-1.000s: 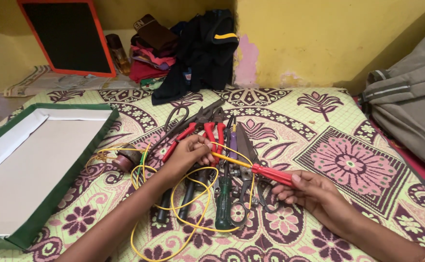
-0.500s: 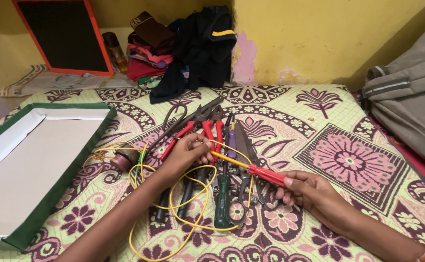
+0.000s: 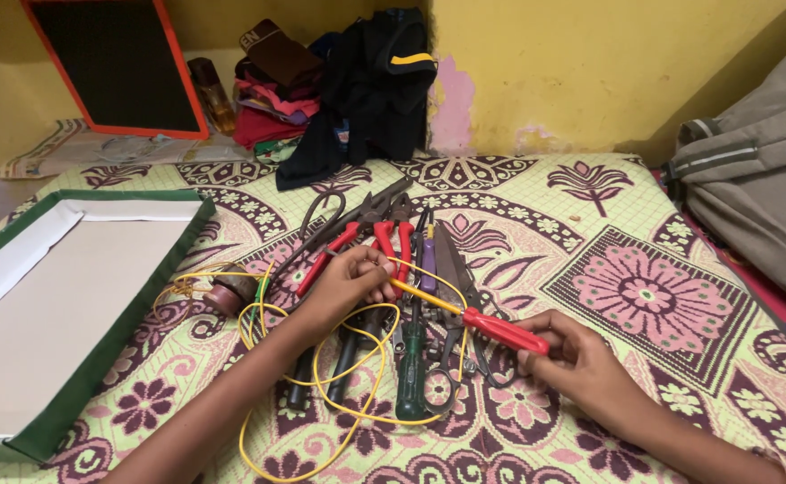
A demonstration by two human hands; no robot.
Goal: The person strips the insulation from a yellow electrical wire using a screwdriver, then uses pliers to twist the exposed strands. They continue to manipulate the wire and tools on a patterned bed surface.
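Observation:
My right hand (image 3: 581, 367) grips the red handle of a screwdriver (image 3: 500, 330), its yellow shaft pointing left toward my left hand (image 3: 348, 282). My left hand pinches a loop of yellow wire (image 3: 348, 394) at the screwdriver's tip. Under and between my hands lies a pile of tools on the patterned cloth: red-handled pliers (image 3: 357, 242), a green-handled screwdriver (image 3: 411, 376), scissors (image 3: 451, 296) and dark-handled tools. The yellow wire trails in loops toward the near edge and left to a small brown coil (image 3: 227, 291).
A shallow green-edged box lid (image 3: 106, 350) with a white inside lies at the left. Folded clothes (image 3: 366, 81), a bottle (image 3: 213, 94) and an orange-framed black slate (image 3: 115, 63) stand against the yellow wall. A grey bag (image 3: 760, 197) sits at the right.
Both hands stay on the screwdriver and wire. The screwdriver's tip and my left hand have shifted slightly; the view has tilted a little.

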